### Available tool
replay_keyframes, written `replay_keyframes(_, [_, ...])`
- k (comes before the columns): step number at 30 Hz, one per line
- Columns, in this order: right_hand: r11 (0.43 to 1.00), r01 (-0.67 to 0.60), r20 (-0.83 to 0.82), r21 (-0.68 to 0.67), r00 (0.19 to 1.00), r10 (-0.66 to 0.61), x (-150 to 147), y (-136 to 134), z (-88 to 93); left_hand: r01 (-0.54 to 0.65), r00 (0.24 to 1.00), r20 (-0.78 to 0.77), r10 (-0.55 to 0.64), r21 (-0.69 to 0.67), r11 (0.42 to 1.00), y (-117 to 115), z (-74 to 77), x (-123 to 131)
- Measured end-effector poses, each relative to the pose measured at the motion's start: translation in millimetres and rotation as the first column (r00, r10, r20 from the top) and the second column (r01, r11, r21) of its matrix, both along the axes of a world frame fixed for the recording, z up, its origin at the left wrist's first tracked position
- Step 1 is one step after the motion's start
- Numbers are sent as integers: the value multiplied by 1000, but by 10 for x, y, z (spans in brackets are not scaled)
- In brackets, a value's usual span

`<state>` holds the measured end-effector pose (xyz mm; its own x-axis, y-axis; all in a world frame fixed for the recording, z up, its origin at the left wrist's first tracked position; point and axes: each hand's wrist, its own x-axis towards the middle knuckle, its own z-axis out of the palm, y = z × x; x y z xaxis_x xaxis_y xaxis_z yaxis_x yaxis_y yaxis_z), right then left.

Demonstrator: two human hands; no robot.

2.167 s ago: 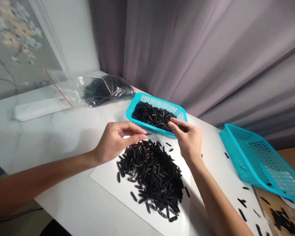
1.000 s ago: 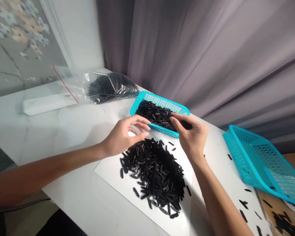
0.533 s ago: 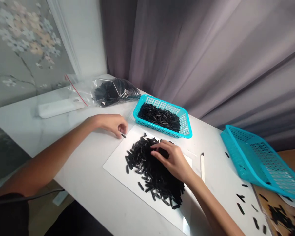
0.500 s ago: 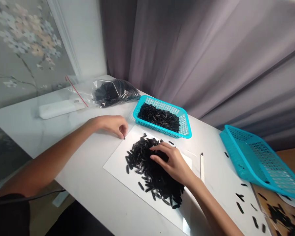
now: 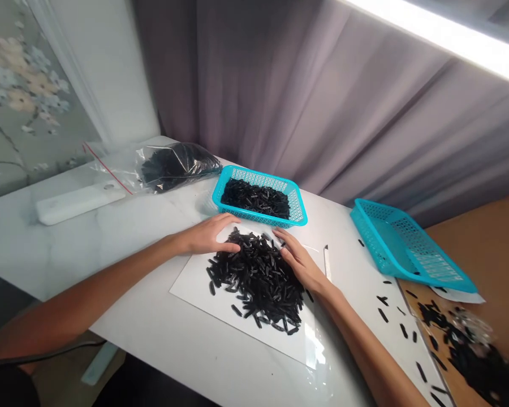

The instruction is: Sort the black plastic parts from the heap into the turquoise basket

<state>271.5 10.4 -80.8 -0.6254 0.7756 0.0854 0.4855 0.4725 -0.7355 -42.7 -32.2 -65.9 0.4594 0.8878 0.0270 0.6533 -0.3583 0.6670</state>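
A heap of small black strips (image 5: 261, 282) lies on a white sheet (image 5: 194, 287) in front of me. My left hand (image 5: 210, 234) is at the heap's far left edge, fingers stretched out and thumb apart, the thumb touching the strips. Against the right side of the heap rests my right hand (image 5: 303, 264), its fingers and thumb spread and nothing visible in its grip. Just beyond both hands stands a turquoise basket (image 5: 303, 209) partly filled with similar black strips.
Behind on the left lie a clear bag (image 5: 173, 167) of black pieces and a white board-like object (image 5: 80, 202). A utility-knife-like tool (image 5: 327, 264) lies right of the sheet. Farther right are a second turquoise basket (image 5: 392, 240), scattered strips and a dark pile (image 5: 486, 362).
My left hand has moved right from beside the sheet to the heap and opened. My right hand has shifted off the heap's top to its right side. The view has turned slightly right.
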Motion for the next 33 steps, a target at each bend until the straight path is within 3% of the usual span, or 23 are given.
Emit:
replay_keyframes(5, [997,-56,-82,-53,995,52,-123,-210,66,178,976,-109,-186,-85,980,-87,-66,138])
replay_keyframes(10, [993,-90,-185,-77,980,75,-57,-380,200,286,958,-28,-286,-14,958,-186,-99,300])
replay_keyframes(14, [1000,7,-114,-30,993,-11,202,-432,202,305,949,-64,-309,-54,951,-130,-89,155])
replay_keyframes(18, [992,119,-4,-48,993,-120,364,-504,46,288,945,-141,-296,-79,955,-62,-110,62])
replay_keyframes(22, [983,181,23,12,983,-181,146,-566,-84,331,936,-123,-328,2,944,-38,-186,280])
replay_keyframes(26, [977,214,-28,-24,976,-214,-137,-560,-32,323,942,-101,-320,14,946,-3,-166,421])
replay_keyframes(30, [981,178,-100,-77,978,-185,28,-606,44,352,930,-91,-357,-62,934,-28,-49,121])
replay_keyframes(33, [993,100,-59,-64,993,-104,278,-729,26,342,920,-175,-350,-75,937,-106,-37,-165])
